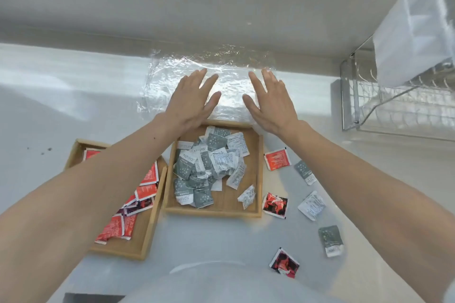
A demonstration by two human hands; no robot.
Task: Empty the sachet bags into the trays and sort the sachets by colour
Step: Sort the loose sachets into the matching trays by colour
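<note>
Both hands are flat, fingers straight and a bit spread, gripping nothing. The left hand (194,99) and right hand (270,103) lie palm-down on the clear bags (162,86), which sit flattened on the counter (49,106) just past the middle tray (211,213). It looks like they're pressing or smoothing the plastic, though I can't swear the palms are fully down on it.

The bags look empty to me, so I'd say the emptying part is done and this is just parking the plastic out of the way. The middle tray has the pile of grey sachets (204,167). The left tray (118,252) right beside it has the red sachets (145,189), partly hidden under the left forearm.

Sorting isn't finished though: six loose sachets (312,205) lie on the counter to the right of the middle tray, three red and three grey.

Next up is probably lifting off the bags and pinching those strays up one by one. They're thin and lie flat on a smooth top, so it takes a fingertip under an edge. The reds have to travel across the middle tray to the left one, while the greys only need a short hop
</note>
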